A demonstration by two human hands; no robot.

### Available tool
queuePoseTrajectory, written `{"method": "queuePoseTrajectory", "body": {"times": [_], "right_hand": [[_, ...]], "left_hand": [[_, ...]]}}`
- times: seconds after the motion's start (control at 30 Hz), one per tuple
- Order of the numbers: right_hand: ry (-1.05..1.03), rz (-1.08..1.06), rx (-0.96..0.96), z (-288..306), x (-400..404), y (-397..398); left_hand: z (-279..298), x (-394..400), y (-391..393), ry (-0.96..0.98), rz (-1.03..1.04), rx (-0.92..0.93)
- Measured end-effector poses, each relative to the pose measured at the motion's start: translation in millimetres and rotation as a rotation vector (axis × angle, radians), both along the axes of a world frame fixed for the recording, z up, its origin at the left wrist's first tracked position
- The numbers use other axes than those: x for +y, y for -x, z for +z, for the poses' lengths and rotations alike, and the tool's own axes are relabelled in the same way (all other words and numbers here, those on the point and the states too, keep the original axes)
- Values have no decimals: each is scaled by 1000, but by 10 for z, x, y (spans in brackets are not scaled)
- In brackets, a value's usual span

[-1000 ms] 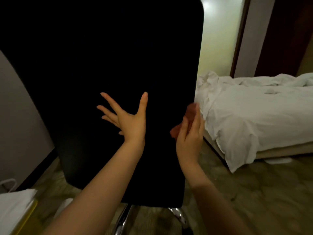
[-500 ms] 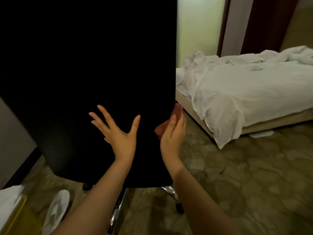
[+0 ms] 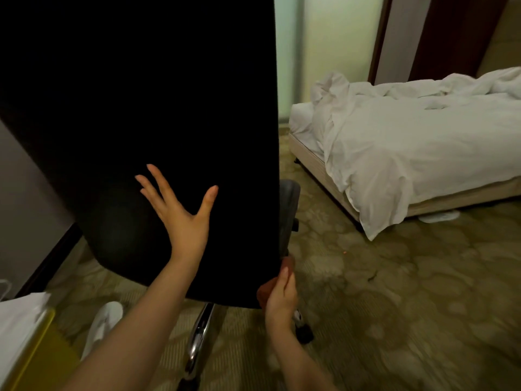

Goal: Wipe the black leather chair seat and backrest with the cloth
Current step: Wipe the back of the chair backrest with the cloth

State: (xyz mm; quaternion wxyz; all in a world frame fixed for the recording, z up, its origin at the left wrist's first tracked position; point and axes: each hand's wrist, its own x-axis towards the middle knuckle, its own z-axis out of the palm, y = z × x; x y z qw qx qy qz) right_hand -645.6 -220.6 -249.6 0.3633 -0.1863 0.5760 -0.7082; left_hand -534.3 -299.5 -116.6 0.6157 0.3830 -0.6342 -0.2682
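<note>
Grip: my right hand [image 3: 280, 299] clutches reddish-brown cloth [image 3: 263, 292] at backrest's [image 3: 169, 108] lower right edge | my left hand [image 3: 183, 218] flat on backrest rear, fingers spread, holding nothing | armrest [image 3: 289, 210] just above cloth, seat hidden, I think | chrome base [image 3: 198, 340] below | white bed [image 3: 408, 142] well right

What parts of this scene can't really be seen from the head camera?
- Chair seat: hidden behind the black backrest.
- Backrest top: cut off by the upper edge.
- Cloth: mostly covered by the right hand and the backrest edge; only a reddish bit shows.
- Chair base: partly hidden by the backrest and the forearms.
- Left hand: its palm faces the backrest, so contact is unclear.
- Bed: cut off at the right edge.
</note>
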Motion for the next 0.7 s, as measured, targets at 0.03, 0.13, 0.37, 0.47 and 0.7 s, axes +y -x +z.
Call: {"method": "queuePoseTrajectory", "body": {"times": [0.03, 0.13, 0.37, 0.47, 0.7], "right_hand": [[2, 6, -12, 38, 5, -34], [116, 36, 64, 405, -2, -169], [268, 28, 388, 770, -122, -472], [173, 51, 476, 524, -105, -698], [-140, 274, 685, 98, -78, -1137]], "left_hand": [[2, -1, -44, -10, -14, -1], [6, -5, -143, -36, -7, -19], [-14, -61, -357, -71, 104, -56], [-48, -83, -444, -89, 142, -34], [-166, -235, -740, -205, 127, 159]]}}
